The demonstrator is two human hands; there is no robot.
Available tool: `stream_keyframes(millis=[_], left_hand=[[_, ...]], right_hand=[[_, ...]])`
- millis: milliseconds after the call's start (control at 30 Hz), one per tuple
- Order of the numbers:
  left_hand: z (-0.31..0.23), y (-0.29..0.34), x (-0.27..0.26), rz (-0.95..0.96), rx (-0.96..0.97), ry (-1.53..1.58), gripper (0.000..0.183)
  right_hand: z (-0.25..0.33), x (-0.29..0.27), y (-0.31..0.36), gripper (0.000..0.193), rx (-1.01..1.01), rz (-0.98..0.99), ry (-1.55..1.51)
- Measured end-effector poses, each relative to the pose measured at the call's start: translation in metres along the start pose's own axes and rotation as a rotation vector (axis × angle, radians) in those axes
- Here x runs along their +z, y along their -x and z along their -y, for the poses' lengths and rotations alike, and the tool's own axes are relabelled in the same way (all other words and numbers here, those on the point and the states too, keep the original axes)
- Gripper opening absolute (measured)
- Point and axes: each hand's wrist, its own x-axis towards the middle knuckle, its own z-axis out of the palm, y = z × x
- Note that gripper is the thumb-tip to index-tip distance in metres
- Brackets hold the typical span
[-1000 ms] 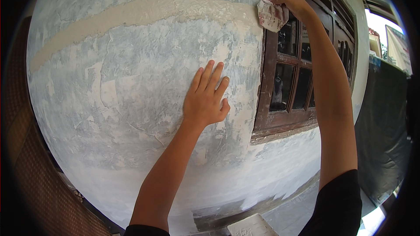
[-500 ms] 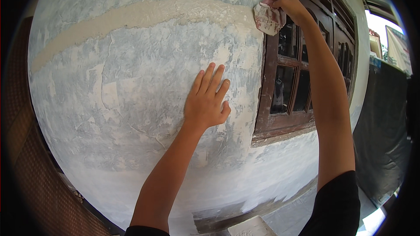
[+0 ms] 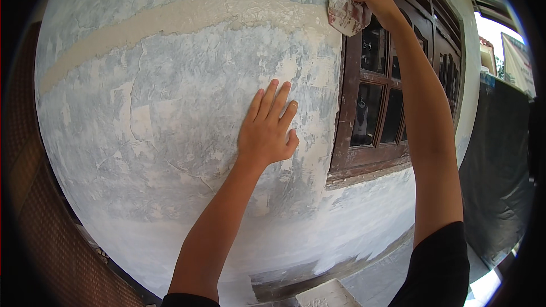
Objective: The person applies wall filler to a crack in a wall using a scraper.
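Note:
My left hand [image 3: 266,128] lies flat against the patchy grey-and-white wall [image 3: 187,96], its fingers spread and nothing in it. Up at the window's edge, my right hand [image 3: 376,1] pinches a putty scraper [image 3: 348,17], a flat, roughly rounded piece with reddish-brown patches showing through caked whitish putty. The scraper's left side is at the end of a long beige putty band [image 3: 193,20], which curves across the upper wall. Whether the scraper touches the wall or sits just off it, I cannot tell.
A dark brown wooden window [image 3: 369,156] with glass panes is set in the wall on the right, behind my right forearm. A woven brown panel [image 3: 62,222] stands at the left. Black sheeting [image 3: 495,170] hangs at the far right. A pale block-like thing [image 3: 327,295] is at the bottom.
My right hand and the scraper have moved slightly up and left beside the window frame. My left hand stays on the same part of the wall.

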Motion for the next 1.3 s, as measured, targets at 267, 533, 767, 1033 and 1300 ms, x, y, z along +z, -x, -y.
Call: stream_keyframes(millis=[267, 533, 767, 1033, 1300], left_hand=[[0.000, 0.000, -0.001, 0.001, -0.009, 0.003, 0.047], [-0.002, -0.002, 0.001, 0.005, -0.003, 0.007, 0.047], [0.000, 0.000, -0.002, 0.002, -0.010, -0.002, 0.046], [0.003, 0.003, -0.003, 0.010, -0.022, -0.004, 0.046], [-0.004, -0.003, 0.002, 0.011, -0.012, 0.018, 0.045]], right_hand=[[0.012, -0.011, -0.001, 0.023, 0.044, -0.106, -0.186], [-0.006, -0.017, -0.007, 0.024, 0.071, -0.150, -0.126], [0.000, -0.010, -0.006, 0.024, 0.107, -0.098, -0.256], [0.001, -0.012, -0.007, 0.025, 0.159, -0.133, -0.363], [-0.025, -0.046, -0.003, 0.026, 0.143, -0.398, -0.263]])
